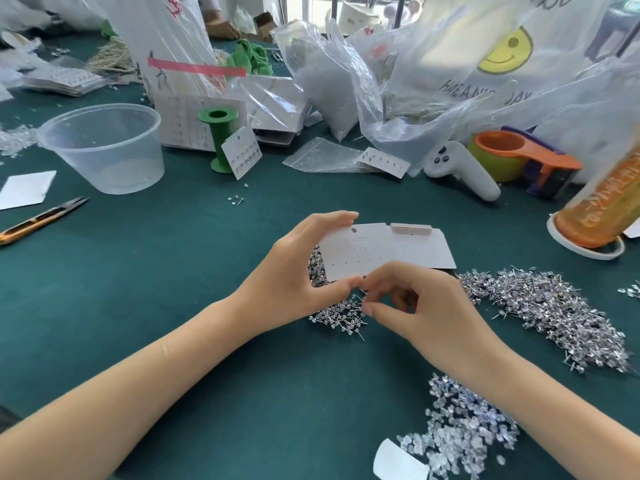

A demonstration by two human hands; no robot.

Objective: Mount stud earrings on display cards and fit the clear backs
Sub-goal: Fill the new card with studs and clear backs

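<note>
A: Holding a display card [363, 252] over the green table [138, 271]; left hand [294, 268] grips it, thumb at the bottom edge, fingers curled over the top-left corner; card is white, punched with small holes in rows, one hang hole near the top, no studs in it that I can see; more cards seem stacked behind it, offset right.

B: Right hand [426, 306]?

A: Fingers curled in, thumb and forefinger tips close together just under the card's lower edge; looks like a pinch, but too small to tell whether a stud is in it.

B: Supplies?

A: Stud earrings [554, 310] in a silver heap right of the hands; a smaller lot [341, 315] directly beneath the hands and card; clear backs [464, 427] piled near the right forearm, beside a white paper scrap [398, 462].

B: Surroundings?

A: Clear plastic tub [104, 147] far left; green spool [220, 140] with a filled card [241, 152] leaning on it; thread snips [41, 220] at left edge; white controller [460, 168]; orange tape dispenser [530, 161]; orange bottle [599, 206] on a white lid at right; plastic bags [398, 81] heaped across the back, hiding much of the table behind.
</note>
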